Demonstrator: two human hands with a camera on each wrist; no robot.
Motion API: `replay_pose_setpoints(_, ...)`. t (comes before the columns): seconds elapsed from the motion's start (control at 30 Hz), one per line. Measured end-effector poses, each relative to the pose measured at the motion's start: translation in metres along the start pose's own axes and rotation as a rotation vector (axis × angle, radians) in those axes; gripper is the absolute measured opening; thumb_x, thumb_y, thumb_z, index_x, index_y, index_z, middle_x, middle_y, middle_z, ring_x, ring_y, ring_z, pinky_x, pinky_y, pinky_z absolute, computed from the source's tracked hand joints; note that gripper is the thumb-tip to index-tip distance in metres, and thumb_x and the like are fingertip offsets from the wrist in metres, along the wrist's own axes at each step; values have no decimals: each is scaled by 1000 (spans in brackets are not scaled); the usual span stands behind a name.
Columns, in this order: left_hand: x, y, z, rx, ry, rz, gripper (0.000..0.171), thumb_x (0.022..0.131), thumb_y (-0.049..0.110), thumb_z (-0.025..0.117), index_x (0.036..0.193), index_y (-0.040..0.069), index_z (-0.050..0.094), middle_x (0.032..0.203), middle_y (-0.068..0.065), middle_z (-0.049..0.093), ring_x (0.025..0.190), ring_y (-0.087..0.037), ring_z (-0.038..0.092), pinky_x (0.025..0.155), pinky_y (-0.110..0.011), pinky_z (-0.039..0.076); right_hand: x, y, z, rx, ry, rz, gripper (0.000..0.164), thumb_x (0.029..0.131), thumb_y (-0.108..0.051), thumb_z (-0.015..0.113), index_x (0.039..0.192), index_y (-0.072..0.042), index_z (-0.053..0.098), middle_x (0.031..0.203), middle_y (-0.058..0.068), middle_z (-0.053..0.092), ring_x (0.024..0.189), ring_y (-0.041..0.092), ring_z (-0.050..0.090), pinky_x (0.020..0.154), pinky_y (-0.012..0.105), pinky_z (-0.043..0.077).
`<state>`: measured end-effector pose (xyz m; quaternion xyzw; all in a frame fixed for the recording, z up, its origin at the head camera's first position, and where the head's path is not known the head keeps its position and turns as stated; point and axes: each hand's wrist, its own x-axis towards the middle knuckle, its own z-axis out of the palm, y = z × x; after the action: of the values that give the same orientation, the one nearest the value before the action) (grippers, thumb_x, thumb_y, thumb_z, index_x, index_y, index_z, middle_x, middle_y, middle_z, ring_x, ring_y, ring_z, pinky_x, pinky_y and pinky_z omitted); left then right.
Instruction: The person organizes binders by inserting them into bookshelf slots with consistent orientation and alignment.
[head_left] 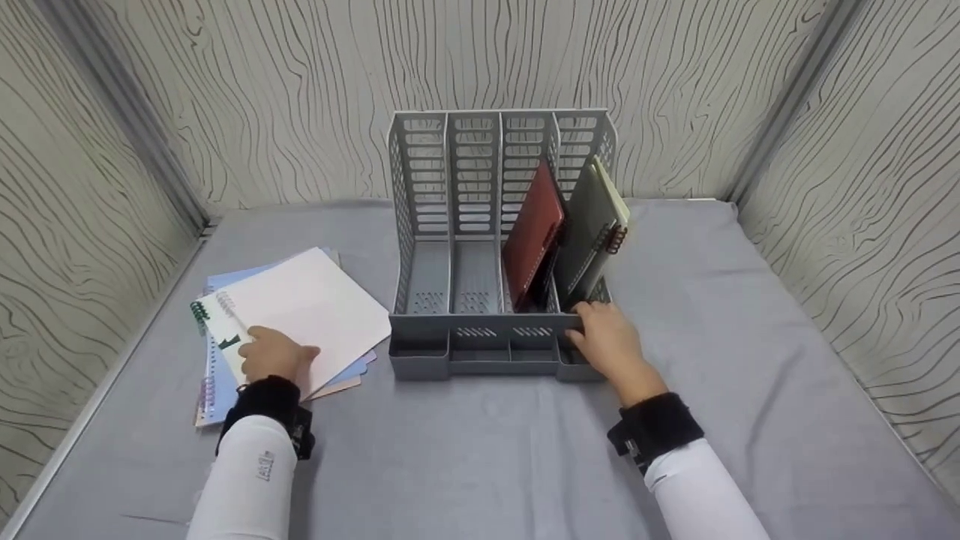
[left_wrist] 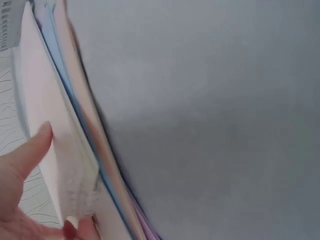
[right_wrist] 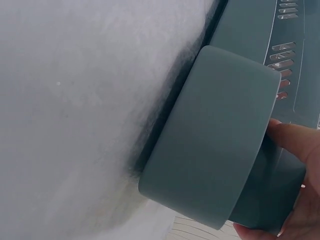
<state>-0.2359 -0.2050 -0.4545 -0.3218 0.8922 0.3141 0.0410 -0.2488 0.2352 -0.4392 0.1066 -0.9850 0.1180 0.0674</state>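
Note:
On the left of the table lies a fanned pile of notebooks, a white notebook (head_left: 319, 300) on top. My left hand (head_left: 274, 354) pinches its near left edge; in the left wrist view the thumb lies on the cover and fingertips show at the lower edge. Under it are a notebook with a green spiral (head_left: 199, 315) and a blue notebook (head_left: 217, 390). My right hand (head_left: 611, 341) grips the front right corner of a grey desk file organizer (head_left: 420, 327), thumb inside the wall beside a small front compartment (right_wrist: 210, 135).
A red notebook (head_left: 534, 232) leans in the organizer's third slot from the left. A dark grey-green notebook (head_left: 586, 225) and a pale yellow-green one (head_left: 611, 191) lean in the rightmost slot. Patterned panels (head_left: 300, 97) stand behind and beside the table.

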Motion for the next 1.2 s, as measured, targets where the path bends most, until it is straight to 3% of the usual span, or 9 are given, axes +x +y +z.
replay_pose_setpoints(0.23, 9, -11, -19, -233, -117, -60, 102, 82, 23, 70, 140, -13, -6, 137, -41, 20, 123, -45, 31, 104, -50, 29, 0, 0, 2, 5, 15, -5, 33, 85, -21, 68, 109, 1, 59, 101, 20, 61, 97, 37, 56, 81, 49, 46)
replay_pose_setpoints(0.37, 15, -20, -25, -266, -156, -19, 85, 84, 25, 65, 136, -20, 15, 132, -36, 34, 111, -36, 41, 99, -42, 36, -1, 2, 1, 4, 6, -7, 34, 85, -20, 67, 110, 2, 59, 102, 21, 61, 97, 38, 55, 81, 50, 46)
replay_pose_setpoints(0.53, 24, -35, -30, -565, -249, -39, 66, 87, 16, 62, 135, -16, 30, 105, -14, 54, 85, -15, 54, 78, -24, 45, -1, 3, 1, 11, -6, 9, 35, 86, -20, 67, 113, 2, 58, 106, 22, 60, 100, 39, 54, 82, 51, 45)
replay_pose_setpoints(0.67, 28, -51, -38, -749, -372, -57, 65, 91, 19, 55, 141, -9, 23, 83, 1, 57, 68, -4, 55, 64, -17, 47, -1, 2, 1, 15, 0, 2, 36, 86, -20, 66, 113, 2, 58, 107, 22, 60, 100, 39, 54, 82, 51, 46)
replay_pose_setpoints(0.77, 27, -59, -43, -846, -506, -31, 64, 94, 19, 48, 144, -5, 15, 81, 5, 60, 70, -5, 60, 65, -17, 48, -3, 3, 2, 12, 6, 1, 36, 86, -20, 67, 112, 2, 58, 105, 21, 61, 99, 38, 55, 81, 52, 46)
replay_pose_setpoints(0.87, 24, -66, -47, -929, -651, 22, 50, 97, 15, 43, 139, 0, 21, 83, 2, 67, 76, -9, 65, 69, -19, 51, -5, 5, 4, 9, 5, 7, 36, 85, -21, 67, 112, 1, 59, 105, 21, 61, 99, 38, 55, 81, 51, 46)
replay_pose_setpoints(1.03, 16, -74, -55, -997, -768, 97, 27, 99, 9, 39, 124, 4, 31, 90, -3, 69, 83, -15, 67, 69, -22, 53, -4, 3, 6, 4, 2, 19, 37, 86, -22, 67, 114, 1, 58, 108, 20, 60, 102, 38, 54, 81, 51, 46)
replay_pose_setpoints(1.13, 10, -70, -62, -952, -736, 164, 26, 98, 8, 41, 122, 3, 34, 88, -2, 68, 79, -13, 67, 66, -22, 53, -2, 2, 4, 5, 14, 12, 36, 86, -21, 67, 112, 1, 59, 106, 20, 61, 100, 37, 55, 82, 50, 46)
replay_pose_setpoints(1.2, 3, -63, -67, -861, -677, 249, 29, 98, 9, 41, 125, -1, 35, 86, 1, 67, 75, -11, 65, 65, -22, 53, -1, 3, 2, 5, 23, 8, 36, 86, -21, 67, 112, 1, 59, 105, 19, 61, 99, 37, 55, 81, 50, 46)
